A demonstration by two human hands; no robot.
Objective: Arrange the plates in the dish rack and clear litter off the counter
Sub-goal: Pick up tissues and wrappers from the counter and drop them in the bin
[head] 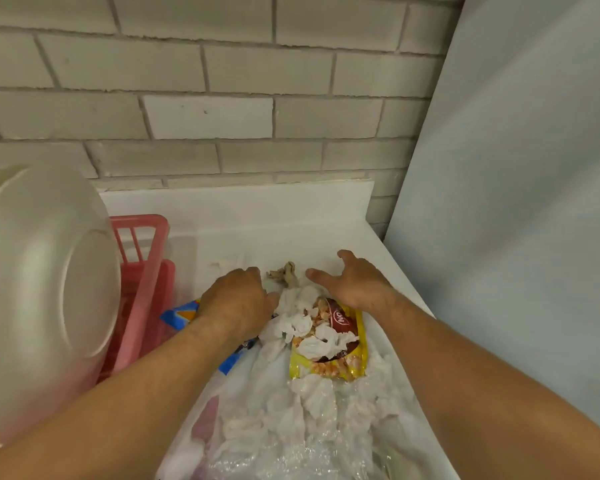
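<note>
the white surface runs out ahead of both hands to the brick wall. off to the left of the left hand a big pale dish stands on edge in the pink dish rack, so by the look of it the plate half of the job is handled and this is the litter step.

below the wrists and back towards the body lies a clear plastic bag, crumpled flat on the surface. between the two hands sits a heap of white tissues. under the right wrist is a yellow wrapper, partly covered by tissue, and a blue wrapper pokes out from beneath the left wrist. just past the fingertips, right in the gap between the hands, is a small brown scrap.

the hands are apart, one on each side of the heap. the left one is knuckles up, fingers curled down onto the tissue edge; whether it actually grips anything i cannot tell. the right hand is spread, fingers arched, thumb reaching towards the brown scrap, holding nothing.

the next move, i'd say, calls for closing both hands inward to scoop the loose pieces together, that far scrap included, and keeping the light tissue from spilling out.
</note>
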